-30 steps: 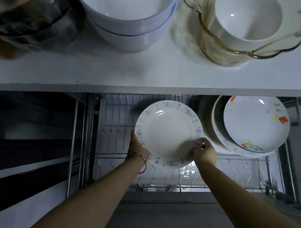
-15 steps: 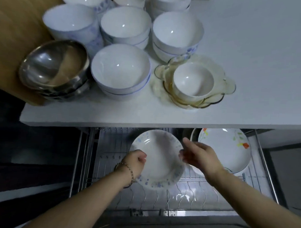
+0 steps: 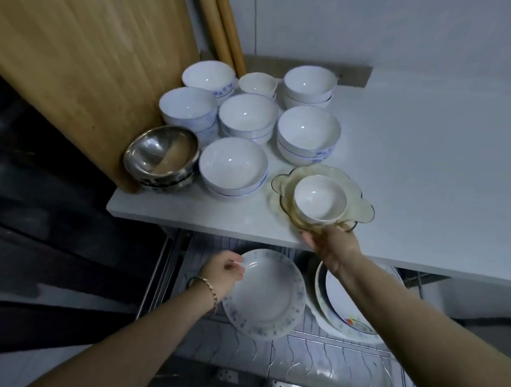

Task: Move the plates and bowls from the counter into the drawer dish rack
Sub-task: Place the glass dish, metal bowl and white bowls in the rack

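A white plate with blue flecks stands tilted in the wire dish rack of the open drawer. My left hand holds its upper left rim. To its right lean more plates, the front one with a flower print. My right hand reaches up to the counter edge and grips the near rim of an amber glass dish, which holds a small white bowl. Several stacks of white bowls stand on the white counter.
Nested steel bowls sit at the counter's left end against a wooden board. The counter edge overhangs the back of the drawer. Rack slots in front of the plates hold nothing. Dark cabinet fronts lie to the left.
My right hand left the blue-flecked plate and rose to the amber glass dish on the counter. The left hand stayed on the plate's rim. The view tilted up, showing more of the counter.
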Tool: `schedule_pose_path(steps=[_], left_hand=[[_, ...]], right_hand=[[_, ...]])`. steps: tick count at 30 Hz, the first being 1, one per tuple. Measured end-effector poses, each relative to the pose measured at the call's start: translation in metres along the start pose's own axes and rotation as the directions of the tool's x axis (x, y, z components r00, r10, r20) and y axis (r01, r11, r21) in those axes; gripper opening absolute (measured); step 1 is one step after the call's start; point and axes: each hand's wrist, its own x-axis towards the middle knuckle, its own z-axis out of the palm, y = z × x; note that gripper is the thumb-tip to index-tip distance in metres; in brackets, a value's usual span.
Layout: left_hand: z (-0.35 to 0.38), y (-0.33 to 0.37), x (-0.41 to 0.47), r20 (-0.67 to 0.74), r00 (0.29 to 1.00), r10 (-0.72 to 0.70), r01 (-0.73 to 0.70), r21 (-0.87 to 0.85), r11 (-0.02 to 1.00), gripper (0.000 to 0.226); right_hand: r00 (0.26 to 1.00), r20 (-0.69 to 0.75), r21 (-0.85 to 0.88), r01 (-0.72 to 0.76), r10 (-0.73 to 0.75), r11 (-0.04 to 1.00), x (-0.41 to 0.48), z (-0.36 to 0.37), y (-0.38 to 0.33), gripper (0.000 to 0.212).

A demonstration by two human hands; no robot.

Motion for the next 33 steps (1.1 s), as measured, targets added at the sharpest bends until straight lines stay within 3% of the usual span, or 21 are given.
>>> schedule_pose_path(steps=[3,6,8,12,14,16,17,23,27,28,30,33], left_hand=[[-0.002,0.023,-0.017,0.093,0.993,-0.073,0.096,-0.277,0.956,0.038],[-0.008,0.03,-0.035,0.278,0.953,-0.12,0.23,-0.409,0.883,0.062],[-0.014,0.021,-0.045,0.312,0.942,-0.123,0.244,-0.389,0.888,0.066],[-0.036,-0.023,-0.054,0.176,0.969,-0.171,0.205,-0.192,0.96,0.062],[-0.059,-0.05,-0.053,0.127,0.972,-0.199,0.219,-0.17,0.961,0.058],[-0.084,-0.07,-0.048,0.1,0.967,-0.236,0.251,-0.184,0.95,0.06],[-0.096,-0.078,-0.042,0.082,0.964,-0.253,0.264,-0.172,0.949,0.061],[-0.147,-0.101,0.017,0.064,0.975,-0.215,0.216,-0.015,0.976,0.058],[-0.155,-0.113,0.07,-0.078,0.977,-0.197,0.188,-0.117,0.975,0.014],[-0.155,-0.122,0.082,-0.148,0.968,-0.201,0.178,-0.152,0.972,0.019],[-0.154,-0.145,0.104,-0.258,0.948,-0.187,0.192,-0.005,0.981,0.026],[-0.152,-0.174,0.122,-0.202,0.938,-0.282,0.324,0.216,0.921,0.043]], right_hand=[[0.999,0.023,-0.125,-0.04,0.043,0.991,-0.024,-0.027,0.011,0.042],[0.989,0.091,-0.267,-0.09,0.118,0.959,-0.061,-0.045,0.022,0.035],[0.975,0.146,-0.381,-0.102,0.169,0.919,-0.083,-0.048,0.034,0.034],[0.939,0.204,-0.513,-0.139,0.278,0.847,-0.108,-0.038,0.078,0.034],[0.931,0.187,-0.513,-0.18,0.313,0.84,-0.112,-0.025,0.11,0.046],[0.931,0.157,-0.527,-0.203,0.329,0.825,-0.111,-0.01,0.147,0.074],[0.931,0.135,-0.509,-0.229,0.34,0.83,-0.111,0.0,0.164,0.082],[0.903,0.102,-0.133,-0.403,0.417,0.906,-0.098,0.065,0.241,0.058],[0.921,0.065,0.03,-0.387,0.384,0.922,-0.051,0.094,0.273,0.069],[0.929,0.049,0.044,-0.369,0.367,0.928,-0.036,0.097,0.279,0.074],[0.942,-0.005,0.06,-0.334,0.334,0.941,-0.008,0.103,0.285,0.079],[0.954,-0.072,0.058,-0.286,0.29,0.956,0.028,0.111,0.287,0.061]])
